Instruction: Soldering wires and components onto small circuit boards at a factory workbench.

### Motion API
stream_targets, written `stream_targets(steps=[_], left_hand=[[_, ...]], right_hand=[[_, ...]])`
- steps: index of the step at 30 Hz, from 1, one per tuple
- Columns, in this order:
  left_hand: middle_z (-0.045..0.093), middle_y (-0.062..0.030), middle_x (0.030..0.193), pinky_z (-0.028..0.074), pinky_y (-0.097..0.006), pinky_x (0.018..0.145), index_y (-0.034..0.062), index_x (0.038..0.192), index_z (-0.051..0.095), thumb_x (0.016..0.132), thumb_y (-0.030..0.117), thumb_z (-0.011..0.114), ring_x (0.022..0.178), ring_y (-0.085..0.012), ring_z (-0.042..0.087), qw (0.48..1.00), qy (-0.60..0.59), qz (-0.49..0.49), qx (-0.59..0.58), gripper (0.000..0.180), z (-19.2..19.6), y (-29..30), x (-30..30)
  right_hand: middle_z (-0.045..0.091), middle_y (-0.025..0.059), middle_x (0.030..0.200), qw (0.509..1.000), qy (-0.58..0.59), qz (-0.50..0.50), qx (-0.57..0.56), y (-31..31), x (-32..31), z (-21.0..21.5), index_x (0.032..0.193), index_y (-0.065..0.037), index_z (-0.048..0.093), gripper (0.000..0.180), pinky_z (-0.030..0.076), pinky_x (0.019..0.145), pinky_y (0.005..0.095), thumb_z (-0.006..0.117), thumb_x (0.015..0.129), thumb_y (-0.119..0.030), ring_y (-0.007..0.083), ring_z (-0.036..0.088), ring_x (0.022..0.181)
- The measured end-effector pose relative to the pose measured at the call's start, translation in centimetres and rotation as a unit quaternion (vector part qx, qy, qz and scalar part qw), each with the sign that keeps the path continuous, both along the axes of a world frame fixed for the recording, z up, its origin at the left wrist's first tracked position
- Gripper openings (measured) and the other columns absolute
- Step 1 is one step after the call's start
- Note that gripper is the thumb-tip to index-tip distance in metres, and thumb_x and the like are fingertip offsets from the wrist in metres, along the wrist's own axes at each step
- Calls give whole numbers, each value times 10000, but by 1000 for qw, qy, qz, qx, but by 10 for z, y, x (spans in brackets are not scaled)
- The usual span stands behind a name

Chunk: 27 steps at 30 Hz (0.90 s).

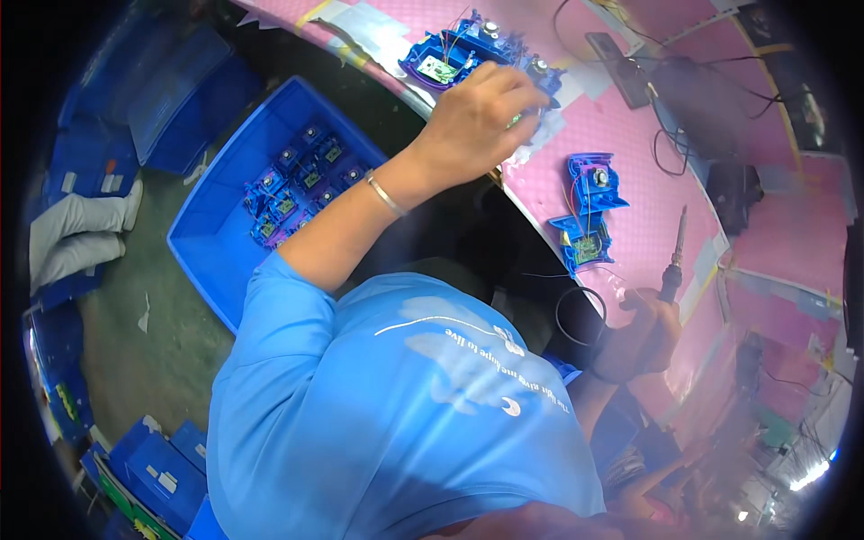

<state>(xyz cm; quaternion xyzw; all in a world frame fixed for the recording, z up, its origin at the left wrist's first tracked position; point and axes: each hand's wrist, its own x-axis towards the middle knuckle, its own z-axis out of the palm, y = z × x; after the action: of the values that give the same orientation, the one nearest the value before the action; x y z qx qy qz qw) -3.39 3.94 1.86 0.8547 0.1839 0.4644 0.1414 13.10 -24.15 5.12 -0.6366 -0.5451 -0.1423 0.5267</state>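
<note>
My left hand (481, 117) reaches out over the pink mat (648, 135) and closes on a blue plastic assembly (450, 54) that has a green circuit board and thin wires. A thin bracelet (387, 193) circles that wrist. My right hand (643, 333) is lower right at the table's edge, gripping a soldering iron (673, 261) with its tip pointing up. Between the two hands, a second opened blue assembly (587, 209) lies on the mat, its wires and board exposed.
A blue bin (211, 243) on the floor at left holds several similar blue assemblies. Blue crates (180, 90) stand farther left and at the lower left. Someone's grey trouser legs (76, 234) are at the left. Black cables and a black device (621, 67) lie on the table.
</note>
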Motion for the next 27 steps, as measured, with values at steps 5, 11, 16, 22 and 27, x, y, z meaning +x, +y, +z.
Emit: stream_targets(steps=[5, 11, 16, 22, 27], left_hand=[[679, -113, 1029, 555, -424, 799, 87, 1036, 740, 853, 208, 716, 1006, -302, 621, 995, 57, 61, 47, 221, -17, 8, 40], [698, -118, 910, 554, -432, 667, 59, 990, 752, 810, 161, 655, 956, -312, 671, 968, 235, 75, 53, 228, -10, -8, 84], [745, -103, 875, 553, -430, 590, 107, 859, 760, 806, 165, 662, 854, -310, 732, 968, 233, 79, 50, 125, -14, 1, 110], [722, -112, 815, 560, -439, 608, 99, 845, 740, 793, 139, 651, 796, -297, 734, 992, 106, 59, 45, 111, -29, 19, 110], [679, -137, 817, 564, -427, 673, 25, 840, 636, 791, 118, 672, 799, -310, 710, 997, -60, -37, 5, 111, 5, -11, 11]], right_hand=[[671, 159, 775, 1000, -6, 0, -1, -1, 1, -2, 997, 16, 612, 47, 496, 578, 306, 650, 982, -7, 214, 616, 658], [643, 125, 752, 997, 28, -68, 19, -16, -4, 5, 909, 29, 629, 150, 470, 598, 313, 622, 1023, -69, 195, 592, 656], [648, 147, 774, 999, 48, 13, 9, -11, -1, 2, 973, 32, 600, 201, 471, 596, 290, 619, 1059, -149, 188, 576, 633], [670, 154, 794, 999, 40, -12, 18, -5, -12, 8, 965, 31, 607, 203, 479, 585, 288, 652, 1041, -151, 189, 595, 640], [669, 141, 788, 998, 45, -50, 8, -2, -31, 19, 938, 25, 614, 185, 474, 577, 287, 654, 1028, -131, 185, 595, 633]])
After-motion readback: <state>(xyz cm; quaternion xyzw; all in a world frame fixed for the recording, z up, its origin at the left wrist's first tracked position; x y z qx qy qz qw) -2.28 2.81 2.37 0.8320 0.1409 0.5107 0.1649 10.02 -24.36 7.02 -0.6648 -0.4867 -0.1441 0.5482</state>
